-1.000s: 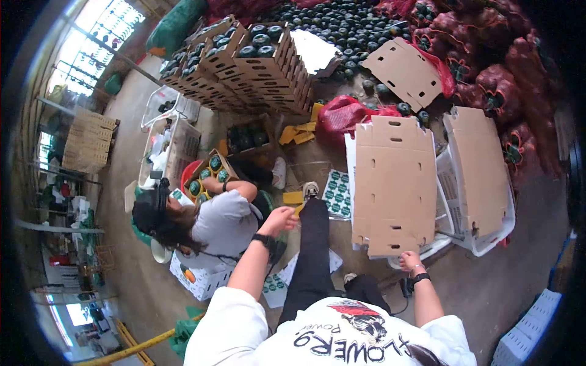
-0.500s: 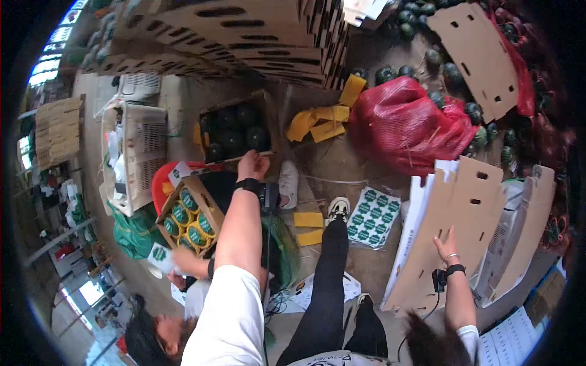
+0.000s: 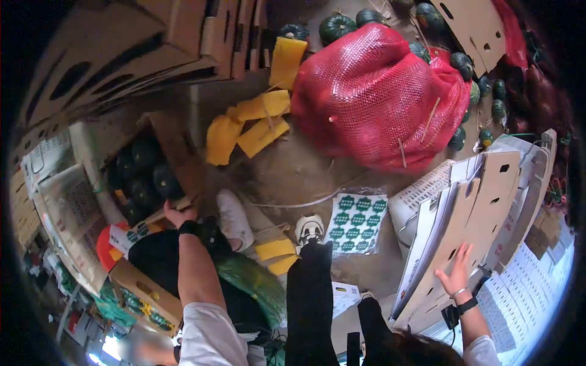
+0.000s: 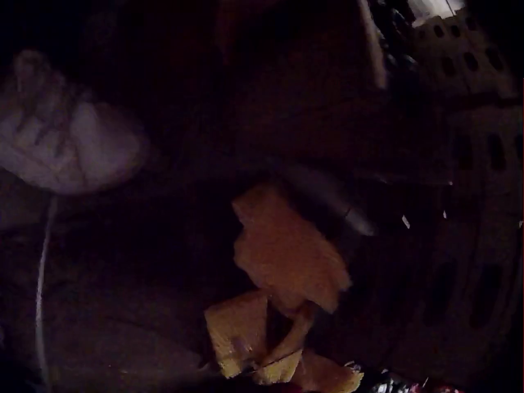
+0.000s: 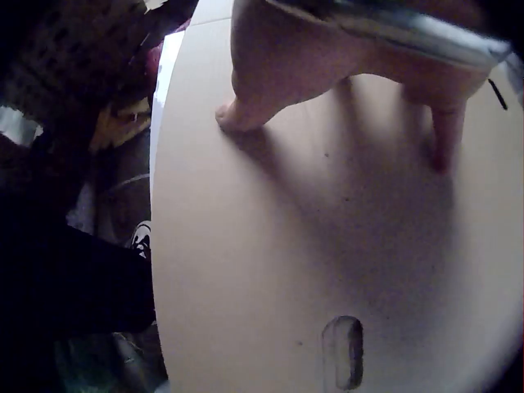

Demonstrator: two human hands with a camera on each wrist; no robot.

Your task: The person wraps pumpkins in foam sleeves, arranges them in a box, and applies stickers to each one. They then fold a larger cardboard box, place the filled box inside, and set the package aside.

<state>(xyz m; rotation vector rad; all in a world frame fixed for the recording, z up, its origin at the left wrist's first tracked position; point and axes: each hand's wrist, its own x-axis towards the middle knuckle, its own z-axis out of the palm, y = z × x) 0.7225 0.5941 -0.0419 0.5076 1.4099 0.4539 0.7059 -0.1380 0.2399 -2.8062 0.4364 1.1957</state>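
My left hand point(image 3: 181, 215) is at the near rim of an open cardboard box point(image 3: 177, 146) holding several dark green squashes point(image 3: 143, 177). Its fingertips meet the rim, but I cannot tell whether they curl round it. The left wrist view is dark and leaves this hand out. On the other side, my right hand point(image 3: 455, 274) has its fingers spread against a flat brown cardboard sheet point(image 3: 482, 210), which leans over white sheets. The right wrist view shows those fingertips point(image 5: 233, 119) resting on the cardboard, above a handle slot point(image 5: 348, 352).
A large red mesh sack point(image 3: 378, 97) lies ahead, with loose squashes point(image 3: 337, 27) behind it. Yellow foam pieces point(image 3: 247, 125) and a sticker sheet point(image 3: 357, 222) are on the floor. Stacked boxes point(image 3: 134, 49) rise at upper left. A seated person's white shoe point(image 3: 233, 219) is beside my left arm.
The view has dropped and come closer to the floor. My left hand has gone from hanging in the air to the squash box's rim. My right hand keeps touching the cardboard, which now leans more.
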